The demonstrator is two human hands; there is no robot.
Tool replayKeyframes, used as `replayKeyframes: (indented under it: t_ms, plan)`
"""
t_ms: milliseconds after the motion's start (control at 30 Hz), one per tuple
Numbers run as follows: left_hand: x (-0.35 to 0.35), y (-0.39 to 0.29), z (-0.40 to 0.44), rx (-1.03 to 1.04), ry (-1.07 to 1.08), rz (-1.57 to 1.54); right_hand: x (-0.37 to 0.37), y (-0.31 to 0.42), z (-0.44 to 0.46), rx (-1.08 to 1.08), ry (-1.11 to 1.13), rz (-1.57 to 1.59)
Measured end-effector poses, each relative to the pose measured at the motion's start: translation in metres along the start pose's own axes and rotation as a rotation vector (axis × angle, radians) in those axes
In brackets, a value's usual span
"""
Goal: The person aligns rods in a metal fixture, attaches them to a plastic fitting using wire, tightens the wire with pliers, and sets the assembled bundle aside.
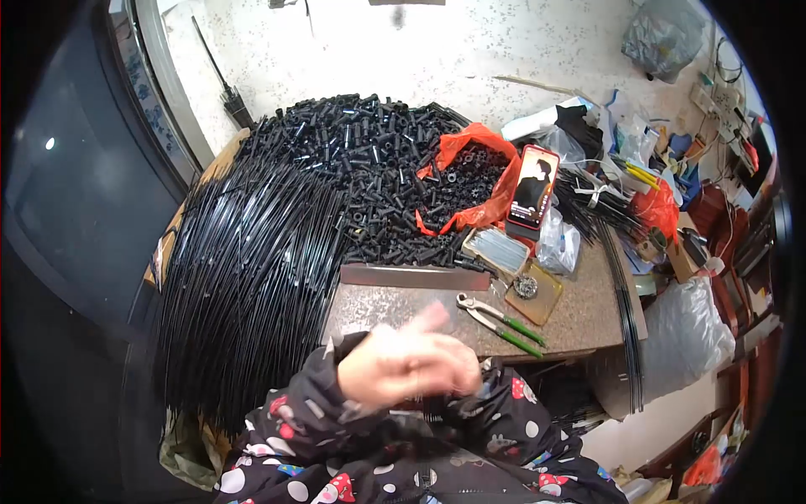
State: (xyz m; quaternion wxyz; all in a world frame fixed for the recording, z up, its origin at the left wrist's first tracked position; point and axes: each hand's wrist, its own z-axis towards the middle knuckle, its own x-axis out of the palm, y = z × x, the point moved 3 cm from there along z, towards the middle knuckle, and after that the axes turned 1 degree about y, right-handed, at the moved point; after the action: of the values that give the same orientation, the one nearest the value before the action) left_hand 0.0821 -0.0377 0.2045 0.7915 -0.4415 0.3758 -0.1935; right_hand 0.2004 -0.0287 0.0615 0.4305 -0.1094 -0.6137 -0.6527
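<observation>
My left hand (378, 370) overlaps my right hand (464, 374) by the front of the bench (382, 307); both are blurred, so I can't tell whether either grips something or is bare. For tidy handwork, I'd draw both wrists in, meet the fingers squarely and reach little. The pliers (504, 326) lie just beyond my right hand, green handles angled my way.

For room: on the left, the rods (252, 252) droop past the front edge, so a wide elbow could drag them. Ahead, the tubes (353, 160) heap up behind the strip (416, 277); the bare patch this side of it gives most space. Rightward, the dish (546, 302) narrows things, and a thin bundle (625, 323) overhangs the far side.
</observation>
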Motion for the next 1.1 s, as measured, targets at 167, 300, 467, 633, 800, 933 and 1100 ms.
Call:
replayKeyframes:
  t_ms: [167,300,467,633,800,933,1100]
  plan:
    - [-0.064,0.100,0.048,-0.140,0.058,-0.319,-0.058,-0.026,-0.002,0.095,-0.311,-0.146]
    - [-0.127,0.213,0.102,-0.797,-0.421,0.883,-0.068,-0.017,0.006,0.106,-0.482,-0.202]
    - [-0.169,0.288,0.118,-1.065,-0.413,0.942,-0.078,-0.013,0.012,0.076,-0.554,-0.236]
    - [-0.196,0.253,0.055,-0.651,-0.676,0.421,-0.058,-0.010,0.016,0.110,-0.626,-0.279]
    - [-0.157,0.213,0.013,-0.379,-0.281,0.568,-0.062,-0.035,0.013,0.205,-0.518,-0.299]
    - [-0.111,0.231,0.020,-0.872,-0.037,1.039,-0.046,-0.037,0.006,0.143,-0.461,-0.284]
    - [-0.106,0.228,0.037,-1.052,-0.257,0.994,-0.050,-0.030,-0.009,0.122,-0.529,-0.213]
